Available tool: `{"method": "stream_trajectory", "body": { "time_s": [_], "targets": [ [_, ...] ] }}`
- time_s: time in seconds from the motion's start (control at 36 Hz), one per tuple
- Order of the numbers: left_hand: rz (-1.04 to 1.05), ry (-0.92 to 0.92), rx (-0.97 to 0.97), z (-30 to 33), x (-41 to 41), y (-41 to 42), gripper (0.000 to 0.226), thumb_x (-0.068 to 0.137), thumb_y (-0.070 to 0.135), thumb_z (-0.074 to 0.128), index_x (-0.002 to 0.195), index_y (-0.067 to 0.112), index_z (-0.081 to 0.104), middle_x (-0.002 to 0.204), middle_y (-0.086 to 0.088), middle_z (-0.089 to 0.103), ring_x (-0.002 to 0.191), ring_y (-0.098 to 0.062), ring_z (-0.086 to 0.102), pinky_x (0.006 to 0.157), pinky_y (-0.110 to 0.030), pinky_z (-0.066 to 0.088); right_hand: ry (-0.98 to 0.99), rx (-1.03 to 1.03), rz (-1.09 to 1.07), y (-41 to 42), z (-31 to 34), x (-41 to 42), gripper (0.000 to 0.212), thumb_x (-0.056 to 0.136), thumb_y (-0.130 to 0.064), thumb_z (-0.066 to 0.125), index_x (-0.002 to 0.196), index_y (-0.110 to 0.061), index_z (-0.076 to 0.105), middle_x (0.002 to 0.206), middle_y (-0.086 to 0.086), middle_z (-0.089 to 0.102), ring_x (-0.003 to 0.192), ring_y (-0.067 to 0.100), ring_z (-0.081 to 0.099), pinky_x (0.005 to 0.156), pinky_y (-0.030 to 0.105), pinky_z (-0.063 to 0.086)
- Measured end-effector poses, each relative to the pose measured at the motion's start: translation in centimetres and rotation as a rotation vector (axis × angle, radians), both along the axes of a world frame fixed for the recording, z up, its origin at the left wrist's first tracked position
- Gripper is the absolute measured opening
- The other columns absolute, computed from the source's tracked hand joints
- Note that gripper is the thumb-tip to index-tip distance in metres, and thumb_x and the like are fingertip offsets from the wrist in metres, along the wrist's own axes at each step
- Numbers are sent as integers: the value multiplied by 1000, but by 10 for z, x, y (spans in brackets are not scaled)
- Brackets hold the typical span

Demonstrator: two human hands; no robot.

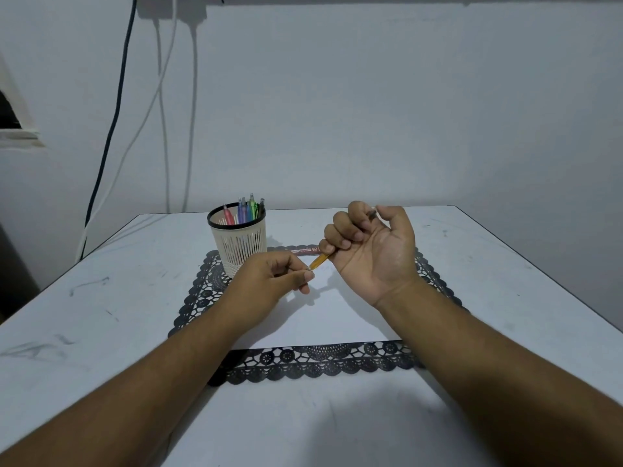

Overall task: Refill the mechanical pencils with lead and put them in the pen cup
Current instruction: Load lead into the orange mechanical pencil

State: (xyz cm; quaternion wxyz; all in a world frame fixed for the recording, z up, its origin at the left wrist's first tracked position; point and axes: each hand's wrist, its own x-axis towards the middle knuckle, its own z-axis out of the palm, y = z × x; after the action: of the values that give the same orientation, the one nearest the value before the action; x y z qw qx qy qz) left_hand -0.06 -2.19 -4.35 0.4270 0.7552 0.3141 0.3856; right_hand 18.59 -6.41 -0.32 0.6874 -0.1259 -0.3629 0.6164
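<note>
My right hand (374, 251), palm up, grips an orange mechanical pencil (318, 261) above the mat; its far end sticks out past my thumb. My left hand (273, 281) pinches the pencil's near end between thumb and forefinger. A cream slotted pen cup (240, 246) with a black rim stands at the mat's back left corner and holds several coloured pencils (244, 210). A reddish lead tube (305, 251) lies flat behind my hands, partly hidden by my right fingers.
A white sheet (323, 318) lies on a black lace mat (317, 364) in the middle of a white table (101, 315). Cables (161, 112) hang down the wall at the back left. The table's far edge meets the wall.
</note>
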Motion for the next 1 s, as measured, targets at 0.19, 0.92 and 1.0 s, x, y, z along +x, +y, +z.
{"method": "stream_trajectory", "body": {
  "time_s": [0.19, 0.92, 1.0],
  "targets": [
    [7, 12, 29, 1, 0, 0, 16, 93, 22, 75, 77, 18, 75, 78, -5, 76, 74, -31, 63, 78, -50, 50, -21, 4, 13, 0, 2, 1, 25, 83, -33, 37, 68, -19, 23, 64, 1, 18, 63, 20, 16, 63, 35, 27],
    [-17, -54, -15, -3, 3, 4, 21, 79, 40, 79, 82, 19, 76, 79, -10, 71, 75, -23, 58, 76, -40, 42, -47, 57, 58, -1, 3, 5, 25, 85, -32, 36, 67, -19, 23, 63, 0, 18, 63, 19, 15, 62, 35, 27],
    [-17, -39, -5, -3, 2, 4, 19, 81, 37, 80, 81, 19, 75, 79, -10, 72, 74, -23, 58, 76, -40, 43, -53, 52, 65, -1, 3, 5, 24, 85, -31, 34, 67, -20, 23, 62, 0, 19, 62, 19, 16, 61, 34, 28]
  ]
}}
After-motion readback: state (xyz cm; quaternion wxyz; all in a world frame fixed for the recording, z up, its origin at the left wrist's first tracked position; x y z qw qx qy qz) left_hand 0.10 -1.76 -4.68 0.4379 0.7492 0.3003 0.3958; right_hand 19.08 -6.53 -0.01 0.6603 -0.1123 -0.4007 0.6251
